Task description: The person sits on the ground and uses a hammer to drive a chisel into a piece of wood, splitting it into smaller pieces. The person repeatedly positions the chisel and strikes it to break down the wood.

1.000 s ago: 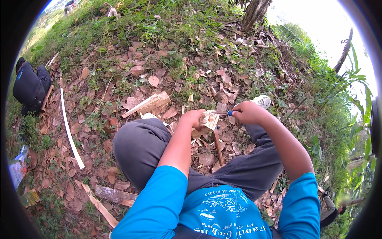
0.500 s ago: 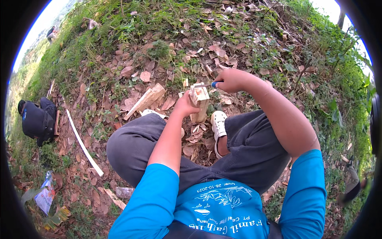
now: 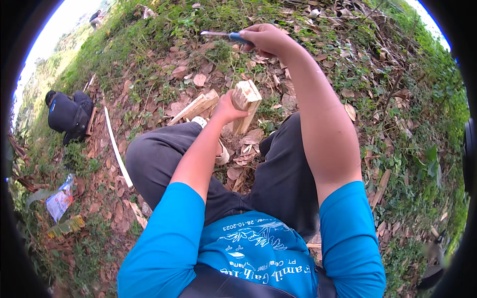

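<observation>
My left hand [image 3: 228, 110] is closed around the side of a pale wooden block [image 3: 252, 99], which stands tilted between my feet. The block's top is rough and split, with an orange patch. Up and away from the block, at the far side, my right hand [image 3: 264, 39] grips a blue-handled tool with a narrow metal blade [image 3: 217, 33]. The blade points left and touches nothing; I cannot tell its exact kind. Beside my left hand, a split piece of wood [image 3: 196, 107] leans near my shoe.
Dry leaves and low plants cover the sloping ground. To the left lie a black backpack [image 3: 69, 115], a long pale strip [image 3: 117, 149] and a plastic bag [image 3: 59, 198]. Wood chips [image 3: 247, 149] lie between my feet. A person [image 3: 95, 19] is far off at upper left.
My right hand has lifted the blue-handled tool off the block's top and moved it far forward. My left hand still holds the block. My right knee has shifted, and the view has turned slightly.
</observation>
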Action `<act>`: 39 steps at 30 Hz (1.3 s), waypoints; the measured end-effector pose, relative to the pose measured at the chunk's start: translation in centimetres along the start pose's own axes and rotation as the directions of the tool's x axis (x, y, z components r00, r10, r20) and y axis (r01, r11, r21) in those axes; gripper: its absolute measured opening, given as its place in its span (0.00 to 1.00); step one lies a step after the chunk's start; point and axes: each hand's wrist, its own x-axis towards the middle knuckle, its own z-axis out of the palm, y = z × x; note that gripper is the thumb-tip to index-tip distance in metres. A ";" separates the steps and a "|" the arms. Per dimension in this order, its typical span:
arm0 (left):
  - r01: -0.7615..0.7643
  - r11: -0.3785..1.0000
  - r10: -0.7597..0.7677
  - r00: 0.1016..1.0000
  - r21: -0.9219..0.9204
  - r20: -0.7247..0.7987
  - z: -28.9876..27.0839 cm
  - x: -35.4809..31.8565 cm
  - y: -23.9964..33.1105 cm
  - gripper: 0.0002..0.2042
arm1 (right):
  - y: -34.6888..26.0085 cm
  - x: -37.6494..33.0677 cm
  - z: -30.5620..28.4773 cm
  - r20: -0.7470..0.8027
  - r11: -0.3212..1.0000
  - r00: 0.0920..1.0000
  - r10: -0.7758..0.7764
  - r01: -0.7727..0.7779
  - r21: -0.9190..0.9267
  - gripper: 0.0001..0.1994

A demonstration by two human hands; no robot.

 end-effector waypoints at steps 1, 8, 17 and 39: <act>0.023 0.998 -0.025 0.999 0.062 0.025 -1.3 -0.4 1.5 0.55 | 0.1 -0.3 0.0 -0.021 1.000 1.000 0.007 -0.007 -0.014 0.16; 0.006 0.880 -0.063 0.993 0.475 0.104 -8.1 0.2 5.0 0.50 | -0.1 2.8 -0.1 -0.288 0.976 0.958 -0.005 0.067 0.209 0.15; -0.040 0.776 -0.209 0.925 0.630 0.316 -2.5 -1.3 -4.8 0.48 | -0.3 0.6 2.2 -0.146 0.988 0.984 -0.102 0.083 -0.130 0.15; -0.481 0.870 0.360 0.769 -0.108 -0.529 -17.8 2.1 9.7 0.31 | -0.3 8.1 5.1 0.375 0.841 0.926 0.047 0.167 -0.515 0.19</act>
